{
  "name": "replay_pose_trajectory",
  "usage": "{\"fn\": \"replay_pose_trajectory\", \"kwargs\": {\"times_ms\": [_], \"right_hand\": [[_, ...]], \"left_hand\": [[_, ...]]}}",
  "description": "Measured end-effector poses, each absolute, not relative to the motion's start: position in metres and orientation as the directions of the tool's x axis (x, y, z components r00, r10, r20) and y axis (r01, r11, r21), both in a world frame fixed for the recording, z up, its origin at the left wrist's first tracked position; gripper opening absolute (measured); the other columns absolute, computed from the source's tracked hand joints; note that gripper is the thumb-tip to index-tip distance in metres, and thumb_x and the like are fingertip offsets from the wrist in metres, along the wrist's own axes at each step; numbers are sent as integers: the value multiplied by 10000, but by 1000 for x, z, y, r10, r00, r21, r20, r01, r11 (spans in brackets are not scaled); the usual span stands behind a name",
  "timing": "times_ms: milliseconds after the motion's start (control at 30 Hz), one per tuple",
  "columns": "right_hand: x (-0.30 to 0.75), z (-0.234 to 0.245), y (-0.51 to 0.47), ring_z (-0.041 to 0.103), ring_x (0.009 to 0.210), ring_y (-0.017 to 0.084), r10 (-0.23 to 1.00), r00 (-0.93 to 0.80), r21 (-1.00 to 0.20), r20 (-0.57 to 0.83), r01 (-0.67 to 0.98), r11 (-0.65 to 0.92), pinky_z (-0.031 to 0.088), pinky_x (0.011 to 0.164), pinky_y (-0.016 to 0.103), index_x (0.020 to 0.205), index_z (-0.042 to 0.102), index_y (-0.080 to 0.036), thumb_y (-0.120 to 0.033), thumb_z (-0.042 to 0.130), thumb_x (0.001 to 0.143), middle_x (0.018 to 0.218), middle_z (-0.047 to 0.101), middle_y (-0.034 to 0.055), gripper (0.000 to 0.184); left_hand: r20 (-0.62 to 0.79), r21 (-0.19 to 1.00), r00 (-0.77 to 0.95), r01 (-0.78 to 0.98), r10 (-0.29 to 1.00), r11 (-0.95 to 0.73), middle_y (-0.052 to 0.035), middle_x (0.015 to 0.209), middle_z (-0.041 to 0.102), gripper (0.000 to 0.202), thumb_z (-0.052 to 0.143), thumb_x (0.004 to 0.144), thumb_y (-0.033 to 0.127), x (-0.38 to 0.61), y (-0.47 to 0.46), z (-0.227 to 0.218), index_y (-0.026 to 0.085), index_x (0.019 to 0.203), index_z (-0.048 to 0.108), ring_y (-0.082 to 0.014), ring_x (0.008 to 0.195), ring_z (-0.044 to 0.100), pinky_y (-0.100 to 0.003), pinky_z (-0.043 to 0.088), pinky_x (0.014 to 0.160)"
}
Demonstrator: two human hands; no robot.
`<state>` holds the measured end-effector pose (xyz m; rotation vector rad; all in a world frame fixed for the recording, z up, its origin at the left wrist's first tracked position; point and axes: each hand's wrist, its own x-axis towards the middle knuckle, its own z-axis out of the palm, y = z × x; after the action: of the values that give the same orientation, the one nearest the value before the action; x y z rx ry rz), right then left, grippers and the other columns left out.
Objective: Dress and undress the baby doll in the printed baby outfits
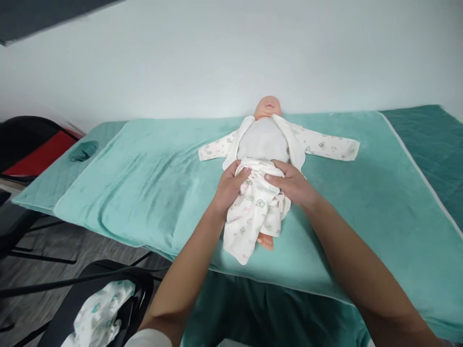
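Observation:
A baby doll [265, 137] lies on its back on a teal towel [152, 183], head toward the wall. It wears an open white printed jacket [325, 144] with sleeves spread to both sides. White printed trousers [253, 212] cover its legs, and one bare foot [266, 241] shows at the bottom. My left hand [230, 185] grips the trousers' waistband at the doll's left hip side in view. My right hand [291, 182] grips the waistband on the other side, fingers curled over the cloth.
The towel covers a padded table [434, 144] with a darker green cover. A black chair [108, 289] at the lower left holds another printed garment [99, 313]. A small green cloth [84, 151] lies at the table's left end. A red and black seat [36, 149] stands at the far left.

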<state>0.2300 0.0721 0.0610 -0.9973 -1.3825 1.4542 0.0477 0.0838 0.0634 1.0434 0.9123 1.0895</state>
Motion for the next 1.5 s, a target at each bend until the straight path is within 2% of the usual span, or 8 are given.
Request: {"fn": "replay_pose_trajectory", "kwargs": {"times_ms": [200,333,467,667,800,1167,1300,1500], "right_hand": [[227,79,67,645,941,236,882,-469,-954,-49,284,98,496,766,314,1107,689,-206,-396,826,762,1068,715,42,417],[228,69,65,590,759,159,950,-313,-1000,6,8,9,463,696,281,862,629,-206,-318,755,808,845,659,-10,177],[229,59,67,411,573,101,973,-232,-978,-4,-200,-52,355,543,238,736,480,-213,-320,776,779,650,465,-57,317],[228,77,67,565,764,155,904,-427,-996,14,73,50,453,653,251,907,639,-209,-362,853,739,843,625,-15,312],[229,82,63,641,805,202,833,-538,-968,-134,252,7,500,676,284,939,725,-208,-448,848,761,872,716,12,324],[225,58,64,672,834,206,964,-266,-987,-8,-155,-51,540,748,316,940,743,-213,-429,851,731,898,727,27,319],[225,67,62,648,823,212,952,-305,-991,4,126,44,499,701,305,964,745,-202,-437,789,788,907,726,27,298],[223,83,59,601,743,185,904,-422,-872,-66,465,153,407,627,280,860,704,-188,-395,694,850,800,688,6,207]], "left_hand": [[11,988,178,-156,984,17,24,747,575,425,728,812,600,48,88,63,195,815,599,-106,670,497,-228,416,647],[-12,999,257,45,966,1,33,750,565,417,814,738,553,36,68,74,200,837,614,-108,676,478,-229,388,635],[-136,965,382,259,914,36,-3,916,677,453,908,640,399,25,48,77,206,987,690,-166,820,578,-248,432,693],[-153,948,209,-247,966,203,-20,900,675,421,854,714,415,35,57,63,205,1029,670,-166,771,620,-279,504,706],[-124,927,163,-333,979,173,1,821,641,354,844,737,428,41,66,60,212,951,663,-142,715,602,-264,494,677],[-163,974,460,-68,873,218,-57,1005,744,414,856,717,359,27,51,82,187,1075,739,-207,873,672,-285,507,755],[-143,906,261,-353,955,232,-41,925,744,361,831,702,346,34,55,70,187,1002,710,-211,848,690,-298,519,764],[-246,865,99,-426,964,264,12,780,661,349,852,641,316,30,22,63,198,909,663,-149,686,606,-263,459,641]]}}
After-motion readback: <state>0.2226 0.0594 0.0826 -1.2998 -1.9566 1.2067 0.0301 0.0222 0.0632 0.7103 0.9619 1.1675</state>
